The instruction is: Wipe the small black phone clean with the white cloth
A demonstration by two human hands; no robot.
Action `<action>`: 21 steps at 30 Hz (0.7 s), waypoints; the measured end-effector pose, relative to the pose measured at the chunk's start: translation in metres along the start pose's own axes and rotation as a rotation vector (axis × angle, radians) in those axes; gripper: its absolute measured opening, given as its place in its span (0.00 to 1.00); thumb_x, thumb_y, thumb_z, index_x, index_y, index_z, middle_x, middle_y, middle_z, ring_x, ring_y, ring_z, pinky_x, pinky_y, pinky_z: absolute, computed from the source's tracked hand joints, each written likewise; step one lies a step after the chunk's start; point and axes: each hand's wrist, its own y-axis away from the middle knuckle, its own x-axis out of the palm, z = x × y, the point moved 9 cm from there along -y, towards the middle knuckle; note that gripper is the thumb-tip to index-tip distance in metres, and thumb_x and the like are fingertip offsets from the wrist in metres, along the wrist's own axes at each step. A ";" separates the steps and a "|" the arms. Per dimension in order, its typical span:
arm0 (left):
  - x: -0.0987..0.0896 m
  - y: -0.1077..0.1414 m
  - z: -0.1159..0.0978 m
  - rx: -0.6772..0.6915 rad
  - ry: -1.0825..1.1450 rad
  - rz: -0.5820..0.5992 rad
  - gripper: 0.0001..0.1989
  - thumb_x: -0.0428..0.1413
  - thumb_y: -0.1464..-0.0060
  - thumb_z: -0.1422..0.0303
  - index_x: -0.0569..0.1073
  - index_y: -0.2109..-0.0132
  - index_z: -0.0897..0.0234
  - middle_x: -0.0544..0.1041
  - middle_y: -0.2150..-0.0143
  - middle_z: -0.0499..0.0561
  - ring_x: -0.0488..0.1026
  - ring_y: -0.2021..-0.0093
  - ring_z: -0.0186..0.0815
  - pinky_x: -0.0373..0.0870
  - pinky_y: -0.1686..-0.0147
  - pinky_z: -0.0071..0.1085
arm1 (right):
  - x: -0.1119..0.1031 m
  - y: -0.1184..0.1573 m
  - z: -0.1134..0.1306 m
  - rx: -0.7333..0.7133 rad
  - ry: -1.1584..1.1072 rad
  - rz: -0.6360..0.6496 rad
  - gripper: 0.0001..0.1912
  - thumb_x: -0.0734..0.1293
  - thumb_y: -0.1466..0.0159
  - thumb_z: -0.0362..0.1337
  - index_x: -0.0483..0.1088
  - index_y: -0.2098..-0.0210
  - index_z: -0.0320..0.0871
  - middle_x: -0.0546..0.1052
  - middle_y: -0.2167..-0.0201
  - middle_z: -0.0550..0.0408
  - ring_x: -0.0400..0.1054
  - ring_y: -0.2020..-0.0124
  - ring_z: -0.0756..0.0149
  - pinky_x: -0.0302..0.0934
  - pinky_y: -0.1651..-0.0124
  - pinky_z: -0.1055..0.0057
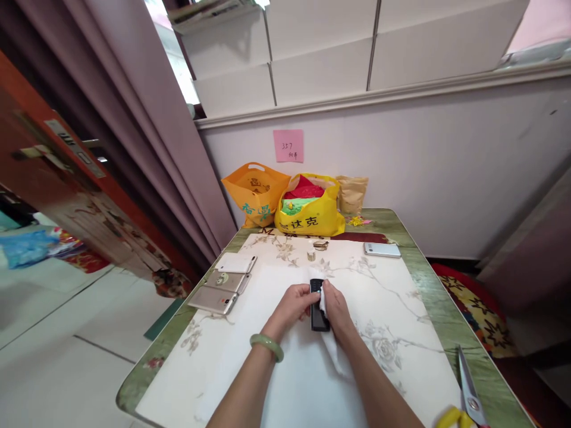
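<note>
A black keypad phone (319, 322) is held upright-lengthwise over the middle of the table. My left hand (295, 304), with a green bangle (267, 346) on its wrist, grips the phone's left edge, thumb across its face. On the other side, my right hand (336, 312) is closed on a white cloth (334, 352), pressed against the phone's right side. The cloth's loose end hangs below that hand. To the left, several smartphones (213, 299) lie in a stack-like row, partly overlapping. Another silver phone (382, 249) rests at the far right.
An orange bag (256, 193), a yellow bag (312, 220) and a brown paper pouch (352, 195) stand along the wall. Yellow-handled scissors (468, 395) lie at the near right edge. A small bottle-like item (311, 255) and a folded brown object (320, 245) sit beyond my hands.
</note>
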 end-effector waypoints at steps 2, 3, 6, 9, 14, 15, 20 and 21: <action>-0.007 -0.004 -0.001 -0.008 0.043 -0.123 0.18 0.59 0.53 0.54 0.66 0.74 0.63 0.62 0.86 0.40 0.56 0.88 0.25 0.48 0.87 0.24 | 0.002 -0.001 0.001 -0.017 0.004 0.022 0.27 0.53 0.35 0.60 0.65 0.72 0.44 0.70 0.76 0.56 0.63 0.73 0.64 0.58 0.68 0.69; -0.011 -0.005 -0.002 0.006 0.068 -0.196 0.18 0.59 0.53 0.53 0.65 0.75 0.63 0.62 0.87 0.40 0.56 0.88 0.26 0.48 0.87 0.24 | 0.002 -0.001 0.002 -0.035 0.019 0.023 0.26 0.54 0.35 0.59 0.64 0.73 0.44 0.70 0.76 0.57 0.62 0.73 0.65 0.58 0.67 0.69; -0.015 -0.002 -0.002 0.076 0.156 -0.408 0.19 0.58 0.51 0.53 0.63 0.74 0.62 0.63 0.87 0.40 0.59 0.87 0.26 0.51 0.87 0.23 | -0.003 -0.004 0.006 -0.072 0.053 -0.010 0.24 0.57 0.37 0.59 0.63 0.75 0.44 0.68 0.77 0.59 0.60 0.72 0.66 0.57 0.66 0.70; -0.011 0.007 0.003 0.131 0.268 -0.552 0.19 0.57 0.49 0.52 0.64 0.72 0.63 0.64 0.85 0.40 0.62 0.84 0.27 0.57 0.84 0.22 | -0.009 -0.006 0.006 -0.049 0.024 -0.028 0.24 0.59 0.38 0.58 0.66 0.73 0.43 0.69 0.76 0.59 0.60 0.72 0.66 0.57 0.65 0.70; -0.009 0.016 0.010 0.152 0.403 -0.605 0.20 0.59 0.52 0.51 0.65 0.70 0.63 0.66 0.84 0.41 0.64 0.83 0.27 0.60 0.82 0.22 | -0.008 -0.002 0.015 -0.058 -0.008 0.011 0.23 0.62 0.39 0.56 0.69 0.69 0.41 0.72 0.72 0.56 0.63 0.67 0.64 0.58 0.60 0.70; -0.012 0.018 0.009 0.158 0.420 -0.606 0.20 0.60 0.53 0.52 0.65 0.69 0.63 0.66 0.84 0.40 0.63 0.83 0.27 0.59 0.83 0.22 | -0.004 -0.001 0.017 -0.064 -0.010 0.044 0.22 0.63 0.39 0.56 0.69 0.69 0.41 0.72 0.72 0.56 0.63 0.67 0.64 0.58 0.60 0.70; -0.025 0.022 0.002 0.074 0.361 -0.419 0.17 0.61 0.54 0.57 0.67 0.65 0.64 0.67 0.85 0.42 0.64 0.86 0.29 0.58 0.85 0.23 | 0.006 0.005 0.019 -0.052 -0.014 0.160 0.21 0.63 0.39 0.55 0.67 0.72 0.42 0.69 0.75 0.59 0.61 0.70 0.66 0.57 0.64 0.71; -0.026 0.023 0.001 0.037 0.331 -0.336 0.17 0.61 0.55 0.58 0.69 0.64 0.65 0.71 0.81 0.45 0.68 0.83 0.31 0.62 0.83 0.24 | 0.005 0.004 0.017 -0.039 -0.022 0.161 0.20 0.64 0.40 0.55 0.67 0.72 0.42 0.69 0.75 0.59 0.61 0.71 0.66 0.57 0.66 0.71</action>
